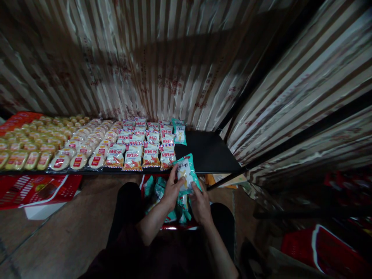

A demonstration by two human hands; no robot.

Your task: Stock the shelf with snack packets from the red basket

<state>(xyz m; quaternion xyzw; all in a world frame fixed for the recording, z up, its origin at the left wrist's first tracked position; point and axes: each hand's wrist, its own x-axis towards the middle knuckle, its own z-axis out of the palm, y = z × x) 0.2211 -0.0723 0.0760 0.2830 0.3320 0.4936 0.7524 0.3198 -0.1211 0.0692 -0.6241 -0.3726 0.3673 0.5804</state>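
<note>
Both of my hands grip one teal and white snack packet (186, 172), held upright just in front of the shelf edge. My left hand (172, 190) has its thumb across the packet's front, and my right hand (201, 201) pinches its lower right side. Below them, between my knees, a red box (186, 227) holds several more teal packets (159, 190). On the black shelf (209, 151), two or so matching teal packets (180, 133) lie at the back, beside rows of white and orange snack packets (133, 157).
Further left on the shelf are rows of round wrapped cakes (78, 160) and yellow wrapped cakes (17, 159). A striped curtain (145, 58) hangs behind. Black metal bars (279, 143) slant at the right. Red bags lie on the floor at left (37, 190) and right (328, 248).
</note>
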